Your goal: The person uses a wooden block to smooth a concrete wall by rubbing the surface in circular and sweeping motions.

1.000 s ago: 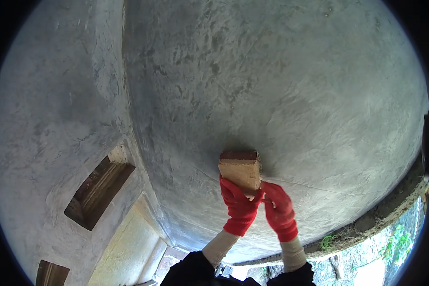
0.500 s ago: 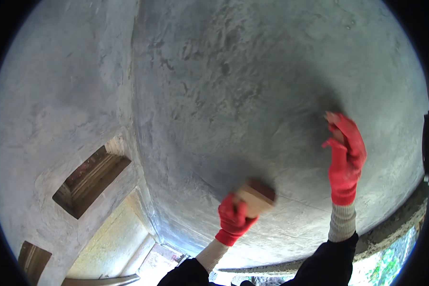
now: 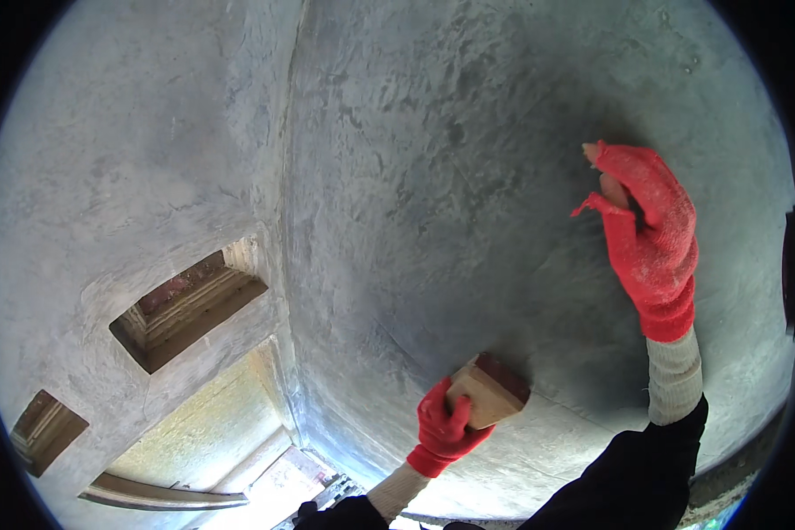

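Note:
My left hand (image 3: pixel 448 425), in a red glove, grips a tan block (image 3: pixel 488 397) with a dark reddish-brown face. The block is at the lower part of a grey plastered wall (image 3: pixel 397 256); its brown side is toward the wall. Higher up and to the right is my right hand (image 3: pixel 655 234), in a torn red glove with bare fingertips showing. Its fingers are loosely bent, with a gap between thumb and forefinger and no object visible there. A shadow lies beside it on the plaster; whether the fingertips touch the surface I cannot tell.
A vertical inner corner (image 3: pixel 284 177) joins the grey wall to another plastered wall on the left. That wall has a rectangular recess (image 3: pixel 188 305) and a smaller recess (image 3: pixel 51 433). Below them is a yellowish panel (image 3: pixel 208 433). A dark object (image 3: pixel 794 274) sits at the right rim.
My right hand has moved upward along the wall. The left hand and block sit slightly lower and further right in the picture. The whole view has also shifted, moving the corner rightward.

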Tool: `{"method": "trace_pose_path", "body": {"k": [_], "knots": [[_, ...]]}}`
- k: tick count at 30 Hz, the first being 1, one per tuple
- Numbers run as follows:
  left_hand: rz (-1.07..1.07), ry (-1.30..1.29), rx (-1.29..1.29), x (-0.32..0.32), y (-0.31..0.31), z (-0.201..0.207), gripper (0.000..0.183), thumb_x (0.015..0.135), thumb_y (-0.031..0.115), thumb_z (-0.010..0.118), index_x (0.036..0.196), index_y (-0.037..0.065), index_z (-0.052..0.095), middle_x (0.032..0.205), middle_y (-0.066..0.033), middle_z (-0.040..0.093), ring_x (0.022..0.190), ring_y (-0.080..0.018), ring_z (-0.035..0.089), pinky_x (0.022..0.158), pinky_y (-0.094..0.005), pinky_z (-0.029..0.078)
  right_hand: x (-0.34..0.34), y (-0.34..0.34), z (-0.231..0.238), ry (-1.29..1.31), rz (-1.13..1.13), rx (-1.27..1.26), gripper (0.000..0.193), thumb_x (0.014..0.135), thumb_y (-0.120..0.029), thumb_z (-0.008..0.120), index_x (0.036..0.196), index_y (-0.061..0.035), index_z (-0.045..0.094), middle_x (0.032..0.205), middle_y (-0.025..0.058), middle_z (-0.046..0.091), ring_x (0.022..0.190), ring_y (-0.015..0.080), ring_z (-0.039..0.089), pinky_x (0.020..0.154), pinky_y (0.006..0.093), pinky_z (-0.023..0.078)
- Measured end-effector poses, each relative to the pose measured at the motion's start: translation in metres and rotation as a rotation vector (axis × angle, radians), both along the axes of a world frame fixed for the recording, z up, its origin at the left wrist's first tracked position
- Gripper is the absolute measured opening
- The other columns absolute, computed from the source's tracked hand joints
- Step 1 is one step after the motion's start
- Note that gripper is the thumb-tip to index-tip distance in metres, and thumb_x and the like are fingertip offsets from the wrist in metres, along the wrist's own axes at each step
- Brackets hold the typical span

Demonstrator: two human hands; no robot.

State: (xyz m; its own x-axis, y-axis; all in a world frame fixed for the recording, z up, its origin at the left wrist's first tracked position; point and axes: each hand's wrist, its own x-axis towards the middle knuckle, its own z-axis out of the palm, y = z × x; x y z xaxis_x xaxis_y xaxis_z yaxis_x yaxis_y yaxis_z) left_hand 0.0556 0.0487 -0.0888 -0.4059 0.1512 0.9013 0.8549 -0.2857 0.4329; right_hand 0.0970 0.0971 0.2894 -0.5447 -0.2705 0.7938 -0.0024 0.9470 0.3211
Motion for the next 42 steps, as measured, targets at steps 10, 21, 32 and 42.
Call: {"method": "trace_pose_path", "body": {"k": [10,21,32,42], "knots": [[-0.251,-0.689,0.087,-0.007,-0.002,0.021,0.084,0.071,0.023,0.079,0.141,0.016,0.033,0.131,-0.0247,0.039,0.095,-0.0364,0.058,0.077,-0.0517,0.050,-0.007,0.010,-0.003,-0.025,0.029,0.086,0.035,0.076,0.017,0.053,0.106,0.0022,0.063,0.100,0.0150,0.066,0.077,0.0215,0.061,0.060,0.0301,0.057],[0.300,-0.385,-0.074,-0.029,0.006,0.018,0.102,0.066,0.032,0.080,0.149,0.013,0.023,0.120,-0.0267,0.046,0.097,-0.0427,0.053,0.076,-0.0502,0.047,-0.008,0.009,0.006,0.004,-0.043,0.115,0.031,0.077,0.013,0.060,0.105,0.0001,0.064,0.093,0.0138,0.067,0.070,0.0213,0.061,0.059,0.0299,0.050],[0.357,-0.410,-0.010,-0.059,0.002,0.046,0.078,0.062,0.028,0.083,0.128,0.008,0.044,0.107,-0.0179,0.050,0.089,-0.0357,0.056,0.065,-0.0448,0.046,-0.013,-0.001,0.002,0.068,-0.088,0.092,0.028,0.075,0.008,0.066,0.100,-0.0020,0.067,0.085,0.0132,0.067,0.070,0.0267,0.064,0.059,0.0326,0.051],[0.016,-0.107,-0.166,-0.033,-0.008,0.039,0.090,0.062,0.031,0.084,0.136,0.012,0.037,0.123,-0.0223,0.043,0.107,-0.0399,0.048,0.084,-0.0483,0.044,-0.008,0.001,0.005,0.039,-0.090,0.135,0.028,0.075,0.008,0.065,0.101,-0.0017,0.067,0.088,0.0138,0.068,0.069,0.0258,0.064,0.059,0.0310,0.050]]}}
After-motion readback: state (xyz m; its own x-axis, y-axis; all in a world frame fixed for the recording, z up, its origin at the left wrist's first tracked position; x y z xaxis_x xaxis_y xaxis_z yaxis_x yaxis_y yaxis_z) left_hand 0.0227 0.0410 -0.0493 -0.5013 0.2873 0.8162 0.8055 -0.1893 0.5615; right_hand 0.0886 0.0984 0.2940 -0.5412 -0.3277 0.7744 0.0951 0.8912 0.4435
